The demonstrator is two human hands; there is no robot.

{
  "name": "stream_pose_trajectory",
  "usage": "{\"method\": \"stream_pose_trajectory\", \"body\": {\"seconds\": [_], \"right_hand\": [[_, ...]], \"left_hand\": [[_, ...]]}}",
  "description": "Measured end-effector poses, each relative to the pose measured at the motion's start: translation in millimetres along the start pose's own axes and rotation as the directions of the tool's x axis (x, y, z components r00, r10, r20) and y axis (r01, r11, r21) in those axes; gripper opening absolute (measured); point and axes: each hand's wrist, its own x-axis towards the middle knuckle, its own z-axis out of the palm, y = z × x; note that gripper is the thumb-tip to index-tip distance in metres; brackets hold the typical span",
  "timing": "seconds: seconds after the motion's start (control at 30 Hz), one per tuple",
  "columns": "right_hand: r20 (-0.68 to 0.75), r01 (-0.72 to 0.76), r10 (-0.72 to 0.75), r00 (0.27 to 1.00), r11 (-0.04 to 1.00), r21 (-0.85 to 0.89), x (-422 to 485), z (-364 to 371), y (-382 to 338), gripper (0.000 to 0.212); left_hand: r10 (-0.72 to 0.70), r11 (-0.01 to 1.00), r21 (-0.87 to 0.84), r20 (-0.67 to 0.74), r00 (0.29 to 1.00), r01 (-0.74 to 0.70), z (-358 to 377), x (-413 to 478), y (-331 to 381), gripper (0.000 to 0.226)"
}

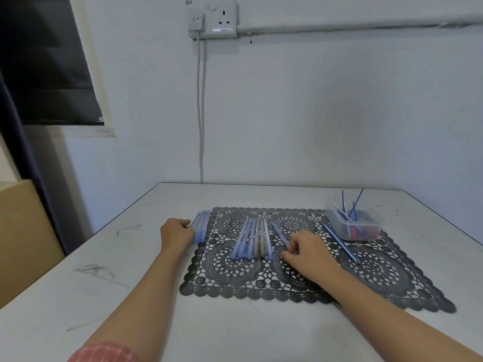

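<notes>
Head view, left hand (176, 234) grips pen bundle (201, 226), right hand (307, 250) pinches single pen (279, 233)

One mat (235, 278) — one tub (363, 231) (two hands (177, 235) (308, 253))

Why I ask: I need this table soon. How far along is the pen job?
Roughly partway. A bundle of blue pens lies at the left edge of the mat, touched by the left hand, seemingly done. The right hand pinches a single pen. Left to do: a row of pens mid-mat, two loose refills beside the tub, more refills inside it.
</notes>
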Motion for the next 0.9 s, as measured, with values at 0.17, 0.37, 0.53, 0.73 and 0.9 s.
{"method": "stream_pose_trajectory", "body": {"seconds": [0.17,0.37,0.53,0.73,0.9], "right_hand": [[-0.02,-0.077,0.077,0.997,0.997,0.016,-1,-2,0,0.022],[-0.006,-0.087,0.087,0.996,0.996,0.001,-1,-4,-1,0.024],[0.034,-0.112,0.113,0.993,0.993,-0.038,-1,-4,-2,0.03],[0.03,-0.123,0.126,0.992,0.99,-0.07,-2,-6,-2,0.029],[0.008,-0.114,0.115,0.993,0.99,-0.088,-2,-7,0,0.027]], "left_hand": [[-0.007,1.0,0.015,-0.006,1.0,0.007,-1,0,1,0.035],[-0.055,0.998,0.006,0.001,0.999,0.055,-4,3,-1,0.033],[-0.047,0.999,-0.024,-0.041,0.998,0.046,-1,3,-3,0.032],[-0.031,0.999,-0.017,-0.047,0.998,0.031,-1,2,-2,0.03],[0.028,0.984,0.176,-0.059,0.998,-0.017,-1,-6,7,0.03]]}}
